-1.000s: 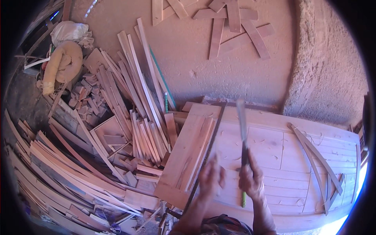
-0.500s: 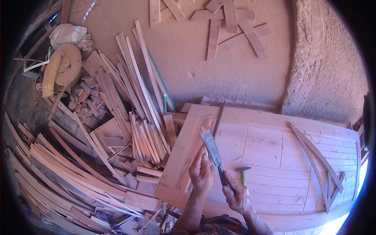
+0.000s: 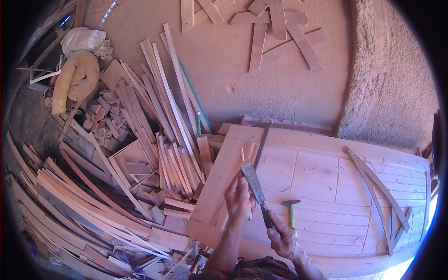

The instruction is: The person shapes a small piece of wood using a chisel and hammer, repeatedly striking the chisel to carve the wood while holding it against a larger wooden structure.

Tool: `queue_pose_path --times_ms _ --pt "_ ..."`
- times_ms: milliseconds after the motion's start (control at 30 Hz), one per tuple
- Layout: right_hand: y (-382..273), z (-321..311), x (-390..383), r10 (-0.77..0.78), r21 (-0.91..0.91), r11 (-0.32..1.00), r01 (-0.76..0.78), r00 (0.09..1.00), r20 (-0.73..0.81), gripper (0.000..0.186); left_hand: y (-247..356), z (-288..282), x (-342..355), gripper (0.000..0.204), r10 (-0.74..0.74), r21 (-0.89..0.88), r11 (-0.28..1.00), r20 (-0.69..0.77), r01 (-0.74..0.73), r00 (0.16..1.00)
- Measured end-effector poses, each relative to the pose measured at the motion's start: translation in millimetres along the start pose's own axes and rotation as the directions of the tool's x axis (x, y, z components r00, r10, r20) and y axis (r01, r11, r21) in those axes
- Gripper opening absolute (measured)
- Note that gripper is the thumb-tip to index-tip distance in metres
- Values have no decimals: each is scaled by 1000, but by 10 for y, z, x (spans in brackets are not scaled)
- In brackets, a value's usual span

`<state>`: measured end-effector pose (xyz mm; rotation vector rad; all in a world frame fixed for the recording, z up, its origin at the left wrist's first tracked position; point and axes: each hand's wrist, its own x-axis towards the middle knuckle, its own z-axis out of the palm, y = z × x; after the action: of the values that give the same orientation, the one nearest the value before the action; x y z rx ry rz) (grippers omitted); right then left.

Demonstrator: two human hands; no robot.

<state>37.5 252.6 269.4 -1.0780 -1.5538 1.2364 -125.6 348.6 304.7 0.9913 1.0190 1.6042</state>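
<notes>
My right hand (image 3: 284,238) is closed round the dark handle of a wide, flat-bladed chisel (image 3: 252,181). The blade slants up and to the left, across the fingers of my left hand (image 3: 238,199). That hand is closed in a pinch on a thin wooden stick (image 3: 242,153), whose pale tip shows just past the chisel's end. Blade and fingers cover the stick's middle, so I cannot tell whether the edge touches it. Below both hands is a large panelled wooden door (image 3: 315,175) lying flat. A hammer (image 3: 291,212) with a green handle lies on it, right of the chisel.
Crossed wooden strips (image 3: 375,186) and curled shavings lie on the door's right part. Loose boards (image 3: 219,175) cover its left end. Long timber strips (image 3: 88,205) and offcuts (image 3: 105,116) crowd the left side. Flat boards (image 3: 278,23) lie farther off beside a rough wall (image 3: 392,74).
The chisel has drawn back slightly toward me, and the stick's tip now shows beyond the blade. Both hands keep their hold. The whole view has shifted a little.
</notes>
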Motion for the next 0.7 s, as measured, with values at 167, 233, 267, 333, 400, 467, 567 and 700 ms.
queue_pose_path --times_ms 167,233,267,333,400,467,567,700 --pt "162 3 230 -93 -78 994 82 986 -137 51 0 43 -214 39 15 74 997 116 -24 993" --pt "-147 -61 461 115 233 970 -67 973 -201 50 -106 76 -524 40 -50 160 987 146 26 988" --pt "-124 -107 572 107 329 944 -6 951 -291 51 -97 86 -618 39 -128 15 992 259 128 957" --pt "-72 -214 532 -10 302 948 103 955 -295 52 -73 67 -434 37 -227 -29 973 30 228 973" --pt "-39 -261 341 12 101 995 1 991 -132 53 -52 26 -184 36 -130 -66 990 -22 128 991" --pt "31 -182 189 20 -12 1000 -20 999 -28 53 -56 -25 -10 36 -30 -68 997 -27 28 999" --pt "98 -27 112 -11 -27 1000 11 1000 7 54 -88 -41 90 36 53 -25 998 9 -52 999" --pt "44 21 233 -111 -83 991 103 989 -102 53 -144 -40 3 37 48 118 992 42 -53 998"
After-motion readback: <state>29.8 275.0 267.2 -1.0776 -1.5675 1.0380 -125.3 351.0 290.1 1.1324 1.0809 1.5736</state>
